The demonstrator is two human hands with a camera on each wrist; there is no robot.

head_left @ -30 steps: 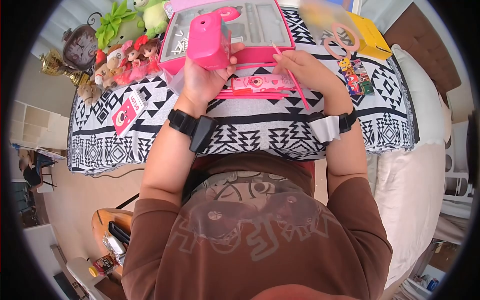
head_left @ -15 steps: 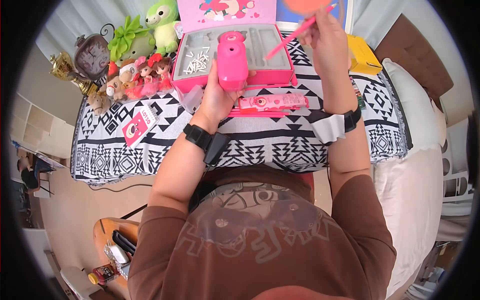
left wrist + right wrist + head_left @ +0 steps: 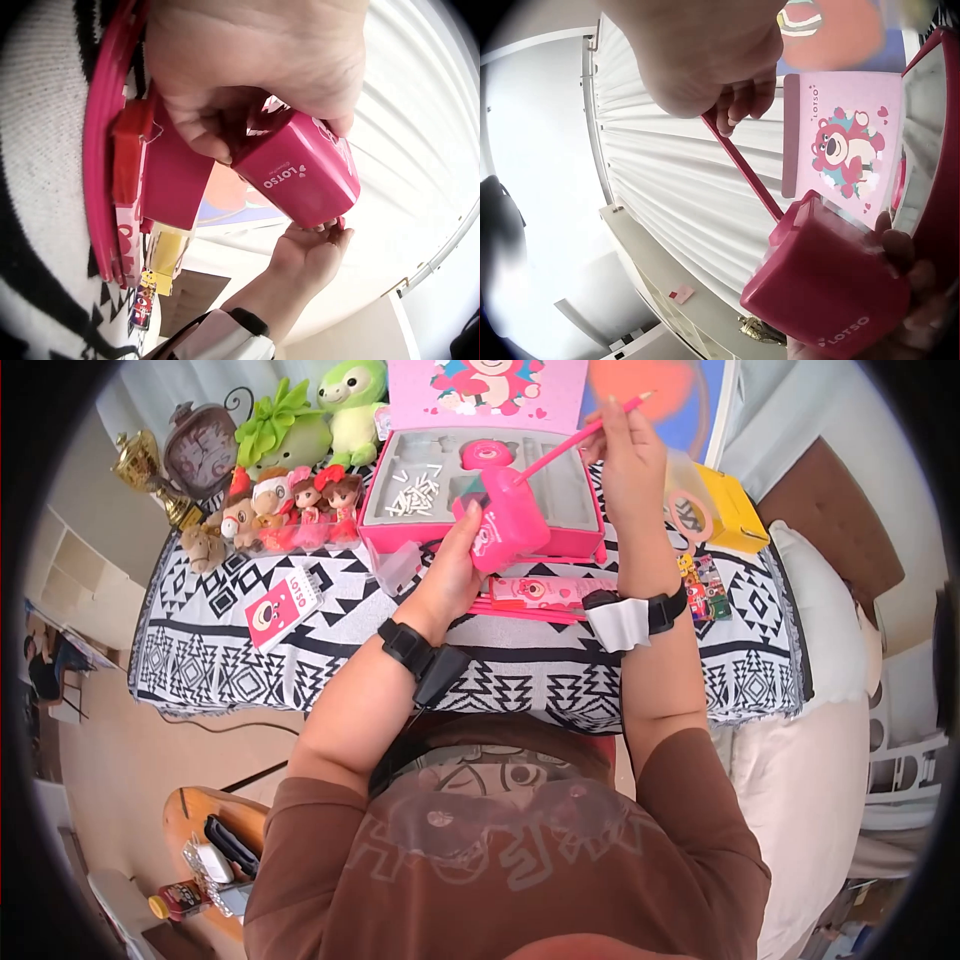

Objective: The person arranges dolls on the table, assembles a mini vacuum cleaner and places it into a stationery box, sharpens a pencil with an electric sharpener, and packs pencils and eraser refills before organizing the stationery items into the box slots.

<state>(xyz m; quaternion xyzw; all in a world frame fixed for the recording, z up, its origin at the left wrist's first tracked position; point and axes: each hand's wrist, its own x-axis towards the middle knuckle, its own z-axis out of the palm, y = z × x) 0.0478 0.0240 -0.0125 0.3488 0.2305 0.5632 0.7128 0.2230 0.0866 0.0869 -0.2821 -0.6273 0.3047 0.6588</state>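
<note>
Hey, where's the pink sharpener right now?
In the head view, the pink sharpener is upper middle, in the left hand, covering part of the open box, with the right hand holding a pencil toward its top.

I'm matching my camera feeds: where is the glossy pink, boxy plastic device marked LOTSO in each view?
Head: the pink device, upper centre.
Left wrist: the pink device, right of centre.
Right wrist: the pink device, lower right.
Shared landmark: the person's left hand, gripping it in all three.
</note>
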